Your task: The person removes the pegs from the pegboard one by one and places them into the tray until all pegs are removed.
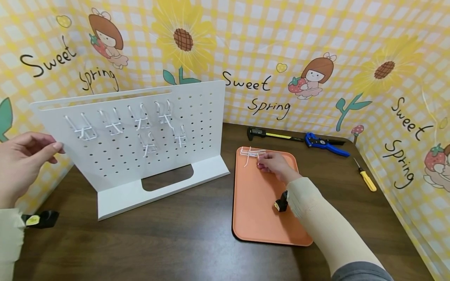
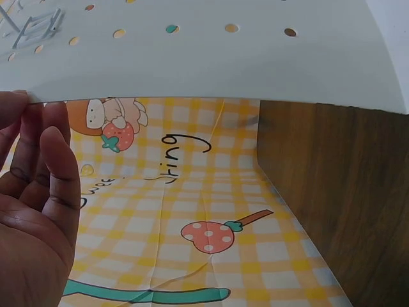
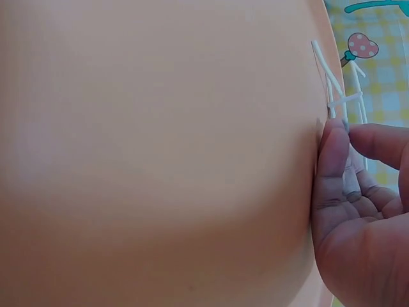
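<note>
Two hands are engaged, each pinching a different object. Left hand (image 1: pixel 26 164): thumb and fingertips are drawn together on the left edge of the white pegboard (image 1: pixel 161 156); in the left wrist view one finger stands free of that edge. Right hand (image 1: pixel 274 164): thumb and forefinger pinch a white wire hook (image 3: pixel 346 100), with the remaining fingers curled beside it. The held hook is at the far end of the orange tray (image 1: pixel 256 207), toward the left corner, where white wires overlap; the number of pieces there cannot be told, nor whether the held hook is clear of the tray. The pegboard stands on its base on the dark counter (image 1: pixel 175 242), between the two hands, with the tray just beside its right end. Six mounted hooks (image 1: pixel 113 125) project from the pegboard, four in an upper row and two lower. Beyond the tray lie a caliper (image 1: pixel 277 135) and blue pliers (image 1: pixel 323 143); a yellow-handled screwdriver (image 1: pixel 367 179) lies to the right.
</note>
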{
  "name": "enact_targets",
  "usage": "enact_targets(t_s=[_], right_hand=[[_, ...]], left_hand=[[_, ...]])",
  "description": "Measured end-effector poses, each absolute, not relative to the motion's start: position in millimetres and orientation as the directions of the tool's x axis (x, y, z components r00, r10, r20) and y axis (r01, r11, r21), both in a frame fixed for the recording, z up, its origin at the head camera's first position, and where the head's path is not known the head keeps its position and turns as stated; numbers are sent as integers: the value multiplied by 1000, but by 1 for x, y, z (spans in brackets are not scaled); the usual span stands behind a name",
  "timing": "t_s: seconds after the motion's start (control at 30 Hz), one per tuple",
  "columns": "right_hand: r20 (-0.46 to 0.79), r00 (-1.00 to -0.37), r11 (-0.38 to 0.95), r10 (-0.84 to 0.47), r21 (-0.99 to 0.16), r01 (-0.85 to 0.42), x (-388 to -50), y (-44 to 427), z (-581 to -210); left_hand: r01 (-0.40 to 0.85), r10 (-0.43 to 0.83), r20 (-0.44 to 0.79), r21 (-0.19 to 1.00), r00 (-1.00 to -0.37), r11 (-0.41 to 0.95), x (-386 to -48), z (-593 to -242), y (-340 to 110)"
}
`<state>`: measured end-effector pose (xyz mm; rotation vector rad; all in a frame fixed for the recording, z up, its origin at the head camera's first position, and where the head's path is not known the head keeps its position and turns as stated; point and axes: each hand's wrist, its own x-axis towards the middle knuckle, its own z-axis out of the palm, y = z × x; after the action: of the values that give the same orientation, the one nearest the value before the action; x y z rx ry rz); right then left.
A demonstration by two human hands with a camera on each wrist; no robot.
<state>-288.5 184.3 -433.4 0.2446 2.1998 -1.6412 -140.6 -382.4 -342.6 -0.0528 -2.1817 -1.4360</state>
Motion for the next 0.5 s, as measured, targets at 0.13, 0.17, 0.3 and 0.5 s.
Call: enact_targets(t_s=[0.13,0.17,0.3,0.5], right_hand=[[-408,-909,334,-86,-871,359,-288,184,-432],[-409,-909,342,-82,-868,360,-288,184,-432],[-394,-914,375,-99,-865,332,-286,184,-431],[-366,-923,444,-120,-851,280,-283,183,-430]], left_hand=[[304,-248,437,848,-864,434,-140,-341,-380],[303,-249,435,849,-865,432,-140,-341,-380],[300,-252,432,851,-866,430,-140,-341,-380],[314,-242,443,847,-863,430,-141,-344,-384]])
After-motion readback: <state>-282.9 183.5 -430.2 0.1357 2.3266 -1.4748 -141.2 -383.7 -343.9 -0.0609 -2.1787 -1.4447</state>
